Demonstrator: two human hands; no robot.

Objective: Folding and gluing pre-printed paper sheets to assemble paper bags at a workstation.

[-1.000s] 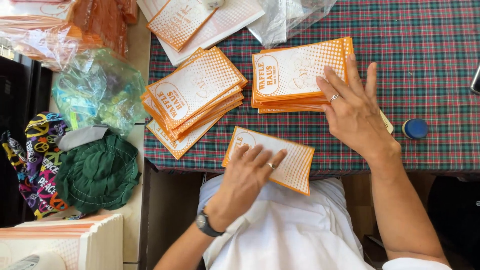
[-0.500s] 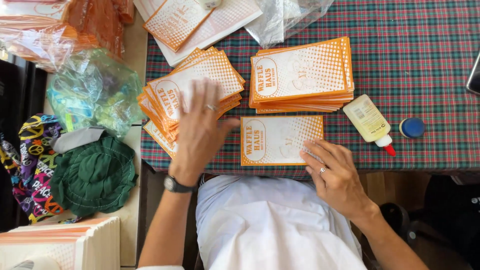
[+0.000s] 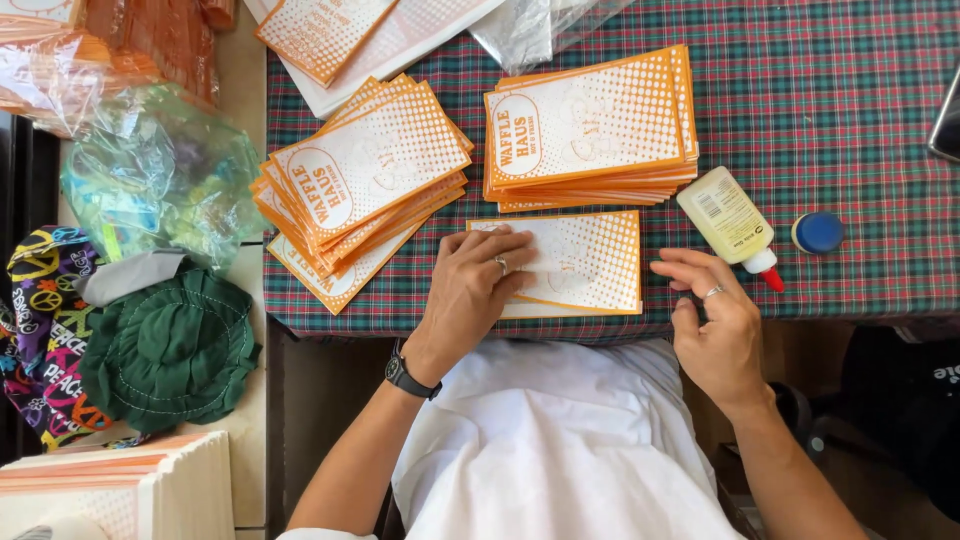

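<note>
The left hand [image 3: 478,290] presses flat on the orange-bordered paper bag [image 3: 580,262], gripping nothing, while the right hand [image 3: 712,325], loosely curled and apparently empty, hovers beside the glue bottle [image 3: 728,222], which would need uncapped gluing next.

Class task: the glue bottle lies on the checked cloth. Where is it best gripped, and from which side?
Probably grip the glue bottle across its wide pale body, from above. It lies flat, red tip toward the right hand; the tip is too narrow.

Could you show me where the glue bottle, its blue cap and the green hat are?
glue bottle [image 3: 724,214], head view, on the middle of its pale body.
blue cap [image 3: 818,232], head view, on its round top.
green hat [image 3: 170,347], head view, on the middle of its crown.
</note>
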